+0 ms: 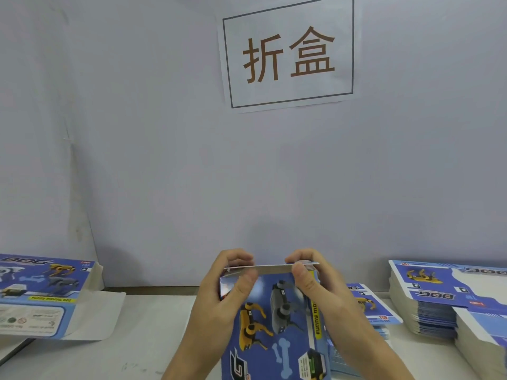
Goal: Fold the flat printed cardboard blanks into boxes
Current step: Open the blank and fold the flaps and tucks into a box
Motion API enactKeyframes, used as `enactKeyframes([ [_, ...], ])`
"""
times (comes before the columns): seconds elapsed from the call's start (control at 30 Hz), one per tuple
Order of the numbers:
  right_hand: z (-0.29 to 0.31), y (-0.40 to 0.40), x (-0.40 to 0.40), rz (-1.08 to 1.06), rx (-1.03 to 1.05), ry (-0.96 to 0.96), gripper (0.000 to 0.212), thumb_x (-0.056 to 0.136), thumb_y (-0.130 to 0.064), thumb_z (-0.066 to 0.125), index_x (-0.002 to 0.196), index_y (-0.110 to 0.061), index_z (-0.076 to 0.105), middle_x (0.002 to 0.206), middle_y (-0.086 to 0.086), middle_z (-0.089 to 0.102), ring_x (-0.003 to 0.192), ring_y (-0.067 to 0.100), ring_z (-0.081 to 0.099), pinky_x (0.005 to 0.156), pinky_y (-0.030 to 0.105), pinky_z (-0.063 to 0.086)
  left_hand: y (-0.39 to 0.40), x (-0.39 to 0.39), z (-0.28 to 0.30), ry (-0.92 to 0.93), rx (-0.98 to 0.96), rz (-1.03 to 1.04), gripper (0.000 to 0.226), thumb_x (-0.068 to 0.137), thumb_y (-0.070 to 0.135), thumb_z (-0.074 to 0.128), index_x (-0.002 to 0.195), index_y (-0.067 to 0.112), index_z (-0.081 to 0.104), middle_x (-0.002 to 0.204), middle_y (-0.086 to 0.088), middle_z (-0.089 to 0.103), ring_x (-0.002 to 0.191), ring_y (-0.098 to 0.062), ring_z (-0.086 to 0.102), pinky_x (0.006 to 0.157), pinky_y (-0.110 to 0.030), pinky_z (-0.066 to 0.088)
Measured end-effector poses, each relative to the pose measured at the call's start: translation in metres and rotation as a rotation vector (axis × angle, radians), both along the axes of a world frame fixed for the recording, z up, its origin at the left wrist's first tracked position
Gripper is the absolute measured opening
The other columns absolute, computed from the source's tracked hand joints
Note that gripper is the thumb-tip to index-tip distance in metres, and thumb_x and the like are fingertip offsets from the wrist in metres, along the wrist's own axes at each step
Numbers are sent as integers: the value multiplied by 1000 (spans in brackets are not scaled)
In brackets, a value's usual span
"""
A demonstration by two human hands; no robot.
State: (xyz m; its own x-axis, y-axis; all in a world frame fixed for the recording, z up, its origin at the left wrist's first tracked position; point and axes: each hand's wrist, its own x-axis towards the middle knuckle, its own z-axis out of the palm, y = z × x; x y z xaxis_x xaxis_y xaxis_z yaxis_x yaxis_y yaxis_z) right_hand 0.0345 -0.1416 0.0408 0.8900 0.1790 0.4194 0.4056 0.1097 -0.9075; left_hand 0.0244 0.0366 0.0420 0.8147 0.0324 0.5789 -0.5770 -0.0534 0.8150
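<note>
A partly formed blue printed box (274,325) is held upright at 6 o'clock in the view, above the white tabletop (153,330). Its top flap (271,268) is bent over towards the wearer and is seen nearly edge-on. The flap is pinched by the left hand (219,294) at its left end, thumb in front and fingers curled behind; the grip of that hand is closed on the cardboard. The right end of the flap is pinched by the right hand (315,283) in the same way, thumb on the near side, fingers wrapped over the far edge. Yellow and grey robot dogs and a bone are printed on the box face.

At 9 o'clock a folded box (41,292) lies on its side, with an open white flap stretched towards the centre. At 3 o'clock a tall stack of flat blanks (439,300) is piled on the tabletop, and a lower stack (378,308) lies just beside it, partly hidden behind the right hand. On the pale wall at 12 o'clock a paper sign (288,53) with two brown characters is fixed.
</note>
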Motion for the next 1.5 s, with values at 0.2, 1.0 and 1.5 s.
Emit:
enactKeyframes([
  [0.2,-3,11,4,-25,47,63,53,64,-77,64,84,-28,58,84,13,56,80,25,64,73,41,50,-15,-3,-2,2,-128,28,45,84,58,55,82,13,62,87,-25,53,80,-44,54,72,-56,44],
  [1.0,-1,14,-2,-87,210,84,34,70,-57,69,85,-26,65,108,12,73,96,29,74,69,41,63,-5,-1,-4,-17,-83,39,36,84,36,56,102,7,63,91,-11,73,90,-31,73,58,-30,60],
  [1.5,-10,-52,16,-241,923,328,38,102,-42,45,137,-30,54,116,14,68,104,32,68,84,46,50,41,-1,-2,329,-69,-335,57,62,47,87,115,40,67,123,-11,70,104,-33,71,80,-39,60],
])
